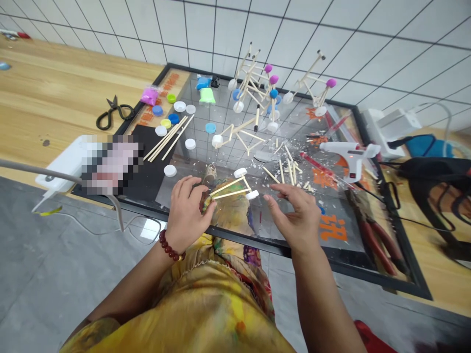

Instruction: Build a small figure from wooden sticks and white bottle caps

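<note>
My left hand (191, 208) pinches one end of a small frame of wooden sticks (230, 189) joined in a narrow triangle. White bottle caps (252, 194) sit at the frame's far corners like wheels. Just right of it, my right hand (294, 211) hovers with fingers apart and holds nothing. Short cut sticks (289, 169) lie scattered beyond the right hand. Farther back rests another stick frame (239, 135) with a white cap at its left corner. A white glue gun (351, 154) stands to the right.
Finished-looking stick figures (253, 83) with coloured balls stand by the tiled wall. At left lie loose caps (170, 170), long sticks (169, 139), scissors (115, 113) and a white power strip (68, 159). Red-handled pliers (379, 242) and cables (423, 186) occupy the right side.
</note>
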Demonstrator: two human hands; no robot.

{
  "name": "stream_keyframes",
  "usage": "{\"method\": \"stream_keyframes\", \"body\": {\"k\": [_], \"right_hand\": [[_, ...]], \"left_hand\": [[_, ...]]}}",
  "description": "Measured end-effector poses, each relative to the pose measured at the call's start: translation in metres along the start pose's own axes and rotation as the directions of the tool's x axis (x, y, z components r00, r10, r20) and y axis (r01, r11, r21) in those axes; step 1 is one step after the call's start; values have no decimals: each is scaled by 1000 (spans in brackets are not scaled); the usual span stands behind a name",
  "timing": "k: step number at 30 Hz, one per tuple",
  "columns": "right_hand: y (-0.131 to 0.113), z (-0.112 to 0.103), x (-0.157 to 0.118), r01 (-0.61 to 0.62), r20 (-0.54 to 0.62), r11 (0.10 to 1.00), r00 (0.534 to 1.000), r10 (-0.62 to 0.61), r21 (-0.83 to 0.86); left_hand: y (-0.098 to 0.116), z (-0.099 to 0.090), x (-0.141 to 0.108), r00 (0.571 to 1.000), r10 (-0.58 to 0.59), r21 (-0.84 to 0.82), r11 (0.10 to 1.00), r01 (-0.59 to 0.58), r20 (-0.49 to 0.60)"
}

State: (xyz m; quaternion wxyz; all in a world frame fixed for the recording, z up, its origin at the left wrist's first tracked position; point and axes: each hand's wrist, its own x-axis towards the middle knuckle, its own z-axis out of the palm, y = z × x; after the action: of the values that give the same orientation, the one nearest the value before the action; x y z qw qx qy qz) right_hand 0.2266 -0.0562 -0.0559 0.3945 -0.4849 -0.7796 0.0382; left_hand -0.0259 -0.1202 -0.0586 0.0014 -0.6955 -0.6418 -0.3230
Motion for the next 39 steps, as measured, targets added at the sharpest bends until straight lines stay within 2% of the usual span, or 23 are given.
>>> {"method": "stream_keyframes", "body": {"k": [10,20,26,39], "right_hand": [[2,1,-1,60,-29,998,998,-61,-22],[0,0,-3,86,118,996,990,-83,-20],[0,0,-3,120,145,992,983,-115,-28],[-1,-1,-2,106,82,986,992,-96,-128]], "left_hand": [[3,0,0,999,2,24,1000,-3,34],[3,0,0,999,1,23,1000,-2,47],[1,1,0,999,18,16,1000,-18,49],[2,-3,2,997,35,-27,999,-33,69]]}}
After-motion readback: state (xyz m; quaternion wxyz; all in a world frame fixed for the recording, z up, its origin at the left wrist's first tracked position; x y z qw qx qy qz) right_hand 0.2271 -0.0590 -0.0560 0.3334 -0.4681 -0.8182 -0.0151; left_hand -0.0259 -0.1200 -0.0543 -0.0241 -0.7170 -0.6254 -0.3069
